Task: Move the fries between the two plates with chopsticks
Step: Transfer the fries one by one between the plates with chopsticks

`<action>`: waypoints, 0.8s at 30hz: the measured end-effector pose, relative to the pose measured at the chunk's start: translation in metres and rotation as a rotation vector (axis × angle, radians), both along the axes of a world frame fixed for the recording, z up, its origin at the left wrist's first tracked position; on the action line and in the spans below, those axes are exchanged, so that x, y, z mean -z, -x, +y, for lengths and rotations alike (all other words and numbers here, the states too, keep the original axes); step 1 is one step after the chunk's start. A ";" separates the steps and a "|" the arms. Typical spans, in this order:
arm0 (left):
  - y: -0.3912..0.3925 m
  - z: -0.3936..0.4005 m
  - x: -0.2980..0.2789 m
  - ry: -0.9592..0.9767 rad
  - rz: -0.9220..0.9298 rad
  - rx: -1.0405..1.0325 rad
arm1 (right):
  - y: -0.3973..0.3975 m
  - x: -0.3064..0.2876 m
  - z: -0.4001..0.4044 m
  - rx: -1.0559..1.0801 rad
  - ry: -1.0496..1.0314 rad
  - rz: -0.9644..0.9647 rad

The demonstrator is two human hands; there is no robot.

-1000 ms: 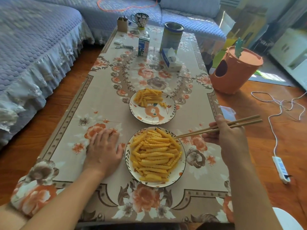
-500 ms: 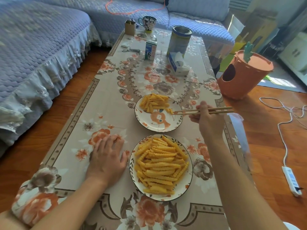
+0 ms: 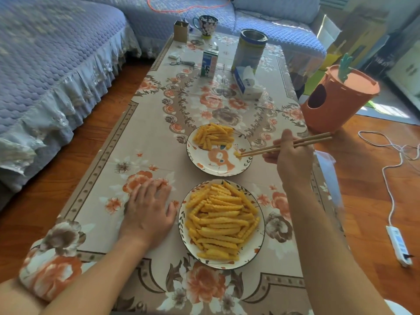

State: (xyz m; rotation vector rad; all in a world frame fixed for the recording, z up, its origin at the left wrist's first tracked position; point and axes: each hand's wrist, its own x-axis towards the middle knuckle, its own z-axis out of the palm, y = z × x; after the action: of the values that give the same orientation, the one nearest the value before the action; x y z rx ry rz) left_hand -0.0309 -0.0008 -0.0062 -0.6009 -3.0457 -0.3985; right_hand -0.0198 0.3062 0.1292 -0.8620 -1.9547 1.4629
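Two patterned plates stand on the floral tablecloth. The near plate [image 3: 261,237] is heaped with crinkle-cut fries [image 3: 221,221]. The far plate [image 3: 200,164] carries a smaller pile of fries [image 3: 213,135] at its back. My right hand [image 3: 293,160] grips a pair of wooden chopsticks [image 3: 302,142], whose tips pinch a small piece of fry [image 3: 238,154] over the right part of the far plate. My left hand [image 3: 147,210] lies flat on the cloth, just left of the near plate.
Farther back on the table stand a tissue pack [image 3: 248,84], a tall tin [image 3: 250,50], a milk carton [image 3: 209,63], a mug [image 3: 205,25] and a small box [image 3: 181,31]. An orange bin [image 3: 336,103] stands to the right, a blue sofa [image 3: 45,64] to the left.
My right hand moved the chopsticks from the near plate's right rim to the far plate; their tips now pinch a piece of fry. The left hand has stayed put.
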 end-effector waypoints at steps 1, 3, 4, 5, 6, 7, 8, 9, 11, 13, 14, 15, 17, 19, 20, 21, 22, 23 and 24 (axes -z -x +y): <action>0.000 0.000 0.000 0.001 0.003 0.000 | -0.015 -0.008 0.002 -0.007 0.032 0.004; -0.001 0.000 -0.001 0.006 0.008 -0.003 | -0.046 -0.021 0.007 -0.030 0.074 -0.020; -0.002 0.001 -0.002 0.008 0.009 -0.005 | -0.062 -0.027 0.009 -0.048 0.079 -0.049; -0.002 0.001 -0.003 0.007 0.011 -0.005 | -0.076 -0.032 0.011 -0.070 0.073 -0.083; -0.003 0.001 -0.003 0.003 0.012 -0.006 | -0.090 -0.035 0.013 -0.095 0.063 -0.116; -0.003 0.002 -0.004 -0.001 0.013 -0.006 | -0.102 -0.038 0.015 -0.123 0.054 -0.144; -0.004 0.002 -0.004 -0.004 0.013 -0.006 | -0.111 -0.040 0.017 -0.154 0.044 -0.168; -0.004 0.003 -0.004 -0.002 0.013 -0.008 | -0.118 -0.041 0.017 -0.187 0.037 -0.187; -0.004 0.003 -0.005 -0.003 0.012 -0.010 | -0.127 -0.040 0.014 -0.263 0.026 -0.217; -0.005 0.003 -0.005 -0.008 0.013 -0.007 | -0.132 -0.037 0.008 -0.345 -0.002 -0.262; -0.005 0.003 -0.005 -0.009 0.012 -0.006 | -0.134 -0.036 0.005 -0.382 -0.027 -0.294; -0.006 0.003 -0.005 -0.011 0.012 -0.005 | -0.136 -0.036 0.003 -0.412 -0.046 -0.319; -0.006 0.003 -0.006 -0.012 0.010 -0.005 | -0.137 -0.039 0.004 -0.441 -0.043 -0.313; -0.005 0.003 -0.006 -0.006 0.007 -0.004 | -0.136 -0.043 0.011 -0.402 -0.030 -0.259; -0.005 0.003 -0.006 -0.003 0.006 -0.001 | -0.133 -0.045 0.016 -0.360 -0.036 -0.225; -0.005 0.003 -0.006 0.001 0.005 0.002 | -0.130 -0.047 0.020 -0.309 -0.046 -0.187; -0.005 0.003 -0.006 0.007 0.005 0.005 | -0.125 -0.047 0.023 -0.255 -0.050 -0.145; -0.005 0.002 -0.006 0.012 0.007 0.009 | -0.117 -0.046 0.025 -0.209 -0.039 -0.100; -0.005 0.002 -0.006 0.014 0.008 0.010 | -0.107 -0.044 0.026 -0.175 -0.014 -0.060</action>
State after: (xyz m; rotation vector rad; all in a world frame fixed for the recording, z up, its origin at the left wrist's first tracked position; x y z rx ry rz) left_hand -0.0257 0.0015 -0.0003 -0.6178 -3.0413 -0.3749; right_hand 0.0869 0.3325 0.1728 -0.7521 -2.1279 1.5342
